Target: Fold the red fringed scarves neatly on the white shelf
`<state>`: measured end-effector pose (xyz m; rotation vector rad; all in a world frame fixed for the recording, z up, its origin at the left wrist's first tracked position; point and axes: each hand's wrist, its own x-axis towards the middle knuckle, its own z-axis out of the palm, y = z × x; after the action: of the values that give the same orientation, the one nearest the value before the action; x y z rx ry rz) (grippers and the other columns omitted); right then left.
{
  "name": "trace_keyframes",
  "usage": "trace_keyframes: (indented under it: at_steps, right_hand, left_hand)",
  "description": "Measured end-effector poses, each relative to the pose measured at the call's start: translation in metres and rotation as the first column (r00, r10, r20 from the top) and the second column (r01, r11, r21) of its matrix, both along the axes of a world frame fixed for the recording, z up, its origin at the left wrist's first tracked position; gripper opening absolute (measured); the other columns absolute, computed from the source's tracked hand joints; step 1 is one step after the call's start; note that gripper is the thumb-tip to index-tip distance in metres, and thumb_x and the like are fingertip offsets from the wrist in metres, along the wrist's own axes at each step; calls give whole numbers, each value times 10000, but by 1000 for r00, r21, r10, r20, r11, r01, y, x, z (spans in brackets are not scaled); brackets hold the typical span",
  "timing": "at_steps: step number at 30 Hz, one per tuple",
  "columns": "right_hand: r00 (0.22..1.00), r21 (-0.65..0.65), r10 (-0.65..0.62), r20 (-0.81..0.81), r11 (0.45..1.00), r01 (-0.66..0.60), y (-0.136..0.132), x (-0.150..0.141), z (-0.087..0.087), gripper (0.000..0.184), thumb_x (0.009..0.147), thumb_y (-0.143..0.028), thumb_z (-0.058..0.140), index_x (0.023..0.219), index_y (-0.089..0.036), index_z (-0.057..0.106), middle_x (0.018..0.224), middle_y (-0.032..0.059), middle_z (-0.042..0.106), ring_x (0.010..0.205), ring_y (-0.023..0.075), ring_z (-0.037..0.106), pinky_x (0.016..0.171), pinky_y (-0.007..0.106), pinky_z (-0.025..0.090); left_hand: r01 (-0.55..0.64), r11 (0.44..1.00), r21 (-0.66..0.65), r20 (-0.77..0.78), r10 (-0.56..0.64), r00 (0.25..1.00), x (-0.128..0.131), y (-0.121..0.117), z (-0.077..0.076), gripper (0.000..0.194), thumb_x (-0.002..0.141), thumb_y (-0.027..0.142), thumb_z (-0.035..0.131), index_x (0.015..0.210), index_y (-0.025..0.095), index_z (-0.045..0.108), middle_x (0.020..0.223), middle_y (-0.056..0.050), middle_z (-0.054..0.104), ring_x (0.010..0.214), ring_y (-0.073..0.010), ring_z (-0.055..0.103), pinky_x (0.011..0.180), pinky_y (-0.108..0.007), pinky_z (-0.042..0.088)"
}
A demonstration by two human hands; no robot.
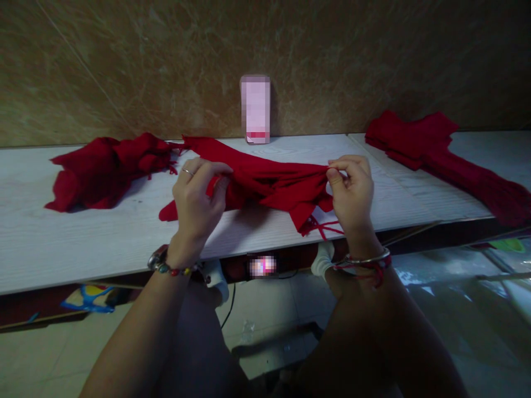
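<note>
Red cloth [282, 179] stretches between my two hands, just over the middle of the pale, wood-grained surface [124, 243], gathered into lengthwise folds and throwing a shadow beneath. Whether its lower parts rest on the boards I can't tell. My left hand [199, 190] pinches it between thumb and fingers, some of the red showing in the gap between them; my right hand [352, 193] has the other end nipped at the fingertips, the remaining fingers curled in. Near that end, thin red strands [326, 228] hang down by the front edge.

To my left lies a crumpled red heap [99, 174], and to my right a flatter red pile [431, 146], its long tail running towards the front edge. Behind the cloth, a pink phone-like object [255, 105], blurred out, stands upright against the brown marbled wall [166, 66].

I wear a ring [187, 172] and a beaded bracelet [176, 271] on the left, a metal bangle [369, 258] on the right. Below the surface's edge show my pale socks [323, 260], a small blurred bright patch [263, 266] between them, and the tiled floor [274, 301].
</note>
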<state>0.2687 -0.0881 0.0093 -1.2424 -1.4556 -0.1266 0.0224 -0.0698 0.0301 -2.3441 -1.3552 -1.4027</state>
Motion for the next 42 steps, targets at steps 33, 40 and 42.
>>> trace_keyframes:
  at_steps: [33,40,42]
  right_hand:
    - [958,0,184,221,982,-189,-15,-8,6,94,818,-191,544,758,-229,606,974,54,589,965,224,569,873,437,468]
    - [973,-52,-124,-197,992,116,20,23,-21,114,818,-237,484,750,-216,573,782,21,540,779,174,557,717,363,493]
    - [976,-137,-147,-161,983,125,24,21,-27,89,768,-196,520,694,-214,567,742,16,544,746,173,552,707,359,495]
  left_hand:
    - [137,984,111,-218,-111,970,-2,12,-9,118,853,221,506,816,200,615,799,-28,578,767,-177,544,687,-301,448]
    - [-100,995,-11,104,100,990,-7,28,-14,81,787,127,529,776,203,555,779,-18,559,762,-178,545,709,-309,431]
    - [-83,992,-95,31,87,996,-5,33,-19,94,769,111,521,761,199,553,748,-14,552,745,-182,540,705,-316,431]
